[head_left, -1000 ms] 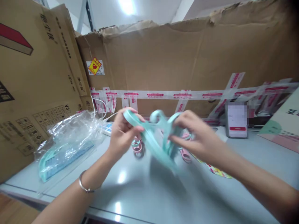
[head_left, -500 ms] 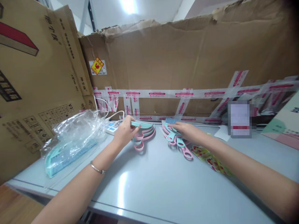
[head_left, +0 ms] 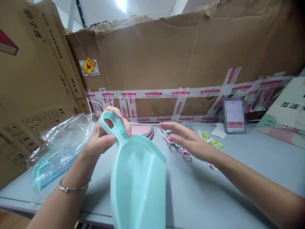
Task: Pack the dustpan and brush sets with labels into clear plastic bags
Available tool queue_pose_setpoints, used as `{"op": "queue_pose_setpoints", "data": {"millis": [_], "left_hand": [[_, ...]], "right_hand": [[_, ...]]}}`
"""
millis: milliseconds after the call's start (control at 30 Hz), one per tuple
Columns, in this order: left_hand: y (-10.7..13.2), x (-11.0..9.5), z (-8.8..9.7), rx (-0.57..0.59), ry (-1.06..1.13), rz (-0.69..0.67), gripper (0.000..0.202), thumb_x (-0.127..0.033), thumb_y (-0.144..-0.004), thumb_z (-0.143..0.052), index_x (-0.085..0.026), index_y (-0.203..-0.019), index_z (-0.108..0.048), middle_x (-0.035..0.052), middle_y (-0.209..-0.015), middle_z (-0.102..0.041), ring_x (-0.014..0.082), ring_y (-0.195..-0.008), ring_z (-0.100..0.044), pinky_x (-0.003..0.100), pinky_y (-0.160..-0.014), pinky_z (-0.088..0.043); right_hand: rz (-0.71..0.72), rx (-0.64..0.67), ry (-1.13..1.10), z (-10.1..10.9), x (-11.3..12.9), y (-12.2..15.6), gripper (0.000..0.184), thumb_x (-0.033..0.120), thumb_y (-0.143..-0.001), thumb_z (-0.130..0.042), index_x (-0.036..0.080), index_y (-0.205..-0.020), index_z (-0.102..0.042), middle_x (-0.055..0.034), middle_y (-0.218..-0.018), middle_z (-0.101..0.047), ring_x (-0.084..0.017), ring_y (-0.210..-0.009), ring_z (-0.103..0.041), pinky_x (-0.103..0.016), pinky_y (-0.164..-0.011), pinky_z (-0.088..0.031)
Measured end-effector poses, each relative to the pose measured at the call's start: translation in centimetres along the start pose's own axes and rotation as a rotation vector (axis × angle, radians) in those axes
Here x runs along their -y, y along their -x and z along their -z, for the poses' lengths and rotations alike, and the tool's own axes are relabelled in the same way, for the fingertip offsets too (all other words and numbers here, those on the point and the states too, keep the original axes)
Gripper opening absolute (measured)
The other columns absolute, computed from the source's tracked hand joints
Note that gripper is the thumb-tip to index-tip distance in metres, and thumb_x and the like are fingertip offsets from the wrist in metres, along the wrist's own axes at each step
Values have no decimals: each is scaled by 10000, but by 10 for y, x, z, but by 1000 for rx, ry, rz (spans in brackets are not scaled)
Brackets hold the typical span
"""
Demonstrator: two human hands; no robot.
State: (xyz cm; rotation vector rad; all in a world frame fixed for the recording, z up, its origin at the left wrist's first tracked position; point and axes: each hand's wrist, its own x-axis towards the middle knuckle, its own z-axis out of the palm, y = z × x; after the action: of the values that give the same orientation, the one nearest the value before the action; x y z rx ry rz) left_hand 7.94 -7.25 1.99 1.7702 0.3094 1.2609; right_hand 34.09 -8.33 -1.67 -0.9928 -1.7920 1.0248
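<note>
My left hand (head_left: 102, 140) is closed round the looped handle of a mint-green plastic dustpan (head_left: 138, 184), held up over the grey table (head_left: 238, 178) with its wide mouth towards me. My right hand (head_left: 183, 138) reaches out flat, fingers spread, over a small heap of pink and mint brushes (head_left: 178, 148). It touches or hovers just above them; I cannot tell which. Behind the dustpan lies a stack of pink dustpans (head_left: 143, 129).
A clear plastic bag (head_left: 59, 143) with a mint brush-and-pan set lies at the left. Cardboard walls (head_left: 166, 57) with strips of pink-printed tape close off the back and left. Printed cards (head_left: 209, 143), a blurred phone (head_left: 234, 115) and a box (head_left: 286, 114) sit at the right.
My left hand has lifted a mint dustpan off the stack and brought it towards me. My right hand has stayed over the brush heap. The camera has tilted slightly.
</note>
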Motion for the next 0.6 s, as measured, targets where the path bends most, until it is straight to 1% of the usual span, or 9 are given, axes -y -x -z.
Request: {"op": "queue_pose_setpoints", "data": {"millis": [100, 167, 200, 267, 367, 400, 467, 533, 600], "left_hand": [[3, 4, -4, 109, 44, 65, 383, -388, -672, -729, -237, -948, -510, 16, -712, -610, 138, -521, -573, 256, -473, -463], [2, 9, -4, 145, 24, 119, 455, -381, -661, -740, -224, -1033, -531, 56, -810, -644, 170, -616, -617, 278, -535, -505], [1, 12, -4, 124, 14, 153, 520, -394, -656, -744, -223, -1096, -527, 80, -895, -655, 186, -677, -631, 292, -579, -522], [-3, 20, -5, 7, 12, 207, 611, -450, -669, -727, -233, -1194, -504, 109, -1098, -626, 202, -798, -637, 311, -669, -537], [-7, 34, -7, -138, 25, 255, 570, -522, -743, -638, -241, -1222, -507, 99, -1255, -548, 198, -933, -615, 294, -750, -529], [-7, 38, -9, -137, 20, 286, 556, -528, -768, -609, -243, -1233, -503, 95, -1260, -540, 188, -919, -616, 280, -726, -529], [-4, 46, -14, -70, -15, 381, 560, -511, -794, -589, -262, -1279, -464, 89, -1211, -559, 153, -780, -623, 248, -584, -511], [-1, 51, -22, -40, -83, 459, 577, -460, -785, -623, -283, -1301, -434, 74, -1114, -596, 130, -662, -601, 223, -468, -453], [0, 54, -31, -112, -156, 496, 549, -395, -759, -671, -265, -1256, -477, 57, -1030, -623, 146, -709, -610, 223, -506, -464]], "right_hand": [[-133, 342, -289, -23, 2, 17, 459, 392, -780, -623, 267, -1217, -554, -30, -1160, -639, -194, -1043, -612, -322, -864, -508], [-265, 434, -370, -31, 0, 25, 365, 379, -760, -654, 267, -1106, -627, -5, -1032, -689, -180, -923, -660, -294, -800, -530], [-315, 418, -381, -32, -2, 27, 308, 386, -741, -676, 262, -1023, -660, 1, -961, -705, -176, -853, -676, -281, -751, -540], [-365, 258, -377, -31, -6, 27, 266, 416, -700, -713, 255, -909, -677, 2, -858, -713, -178, -749, -686, -271, -665, -550], [-330, -139, -338, -24, -13, 20, 328, 463, -662, -730, 260, -910, -658, -21, -846, -710, -211, -737, -685, -299, -621, -560], [-308, -261, -321, -22, -15, 17, 360, 472, -654, -730, 255, -929, -647, -34, -879, -708, -227, -773, -684, -315, -635, -565], [-278, -436, -287, -19, -21, 12, 423, 498, -636, -727, 238, -952, -621, -64, -951, -698, -251, -840, -676, -334, -661, -568], [-269, -486, -255, -16, -27, 11, 481, 526, -631, -716, 218, -981, -599, -90, -1000, -685, -261, -873, -668, -341, -668, -566], [-239, -444, -202, -14, -31, 11, 516, 547, -647, -693, 205, -1018, -589, -97, -1013, -678, -259, -877, -662, -345, -674, -560]]}}
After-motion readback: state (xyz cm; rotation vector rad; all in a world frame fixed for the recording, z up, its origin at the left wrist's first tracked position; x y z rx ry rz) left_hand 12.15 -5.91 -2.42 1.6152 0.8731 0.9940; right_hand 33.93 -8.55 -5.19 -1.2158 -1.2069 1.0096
